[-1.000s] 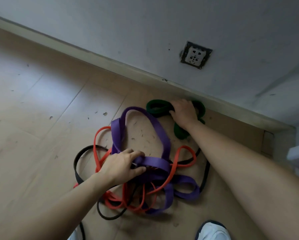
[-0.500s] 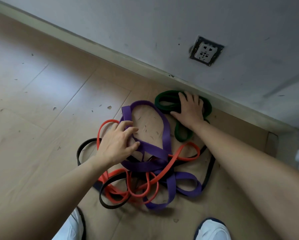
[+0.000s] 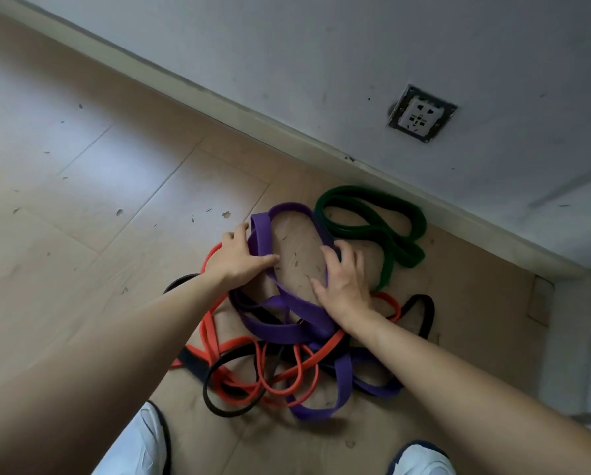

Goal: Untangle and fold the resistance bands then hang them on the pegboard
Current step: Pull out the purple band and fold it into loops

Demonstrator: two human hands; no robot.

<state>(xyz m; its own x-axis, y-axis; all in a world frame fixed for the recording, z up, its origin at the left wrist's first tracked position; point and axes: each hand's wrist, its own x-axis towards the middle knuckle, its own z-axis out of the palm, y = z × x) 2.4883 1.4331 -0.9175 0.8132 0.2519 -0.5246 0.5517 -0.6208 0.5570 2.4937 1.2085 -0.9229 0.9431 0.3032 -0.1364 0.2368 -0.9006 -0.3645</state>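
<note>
A tangle of resistance bands lies on the wooden floor near the wall. The purple band [image 3: 280, 323] forms an upright loop at the top of the pile. My left hand [image 3: 237, 262] holds the loop's left side, thumb across the band. My right hand [image 3: 345, 286] grips the loop's right side with curled fingers. The orange band [image 3: 287, 371] and the black band [image 3: 218, 404] are knotted together under the purple one. The green band [image 3: 372, 231] lies apart by the skirting, touched by neither hand. No pegboard is in view.
A skirting board [image 3: 287, 132] runs along the grey wall, with a wall socket [image 3: 420, 114] above the bands. My white shoes [image 3: 146, 440] [image 3: 420, 457] stand just below the pile. Bare floor stretches to the left, and a wall corner stands at the right.
My right hand has left the green band and come down onto the purple loop's right side. My left hand slid up along the loop's left side.
</note>
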